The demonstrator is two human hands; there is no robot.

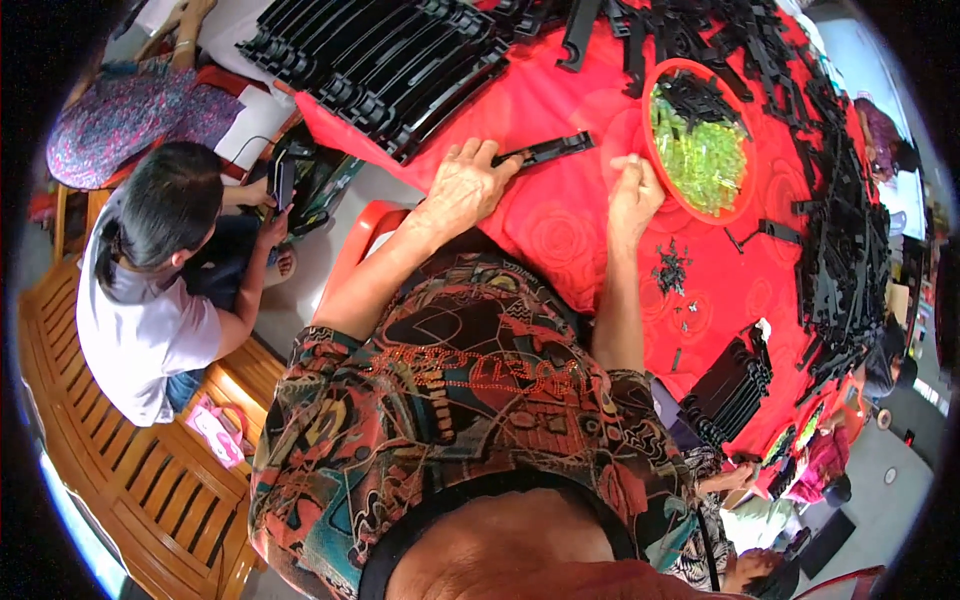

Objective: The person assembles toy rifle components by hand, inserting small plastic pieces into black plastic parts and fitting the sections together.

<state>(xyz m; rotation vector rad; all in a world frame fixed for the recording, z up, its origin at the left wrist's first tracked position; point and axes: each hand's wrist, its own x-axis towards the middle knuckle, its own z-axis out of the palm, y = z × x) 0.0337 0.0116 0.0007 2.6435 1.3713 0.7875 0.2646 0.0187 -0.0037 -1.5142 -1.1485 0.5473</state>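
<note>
My left hand [466,188] is closed on one end of a long black plastic part [556,149], which lies low over the red tablecloth and points to the right. My right hand [636,196] is pinched shut beside the left rim of a round red basin [745,208]. Whatever its fingers hold, if anything, is too small or hidden to make out. Inside the basin are many small yellow-green pieces [695,160], with small black pieces [700,102] heaped at the far side. A little pile of tiny black pieces [671,268] lies on the cloth right of my right forearm.
Rows of black plastic parts [375,65] are stacked at the far left of the table. Loose black parts [845,230] pile up along the right. A smaller black stack [728,390] stands at the near right. A person with a phone sits on a wooden bench [130,470] at left; others work at right.
</note>
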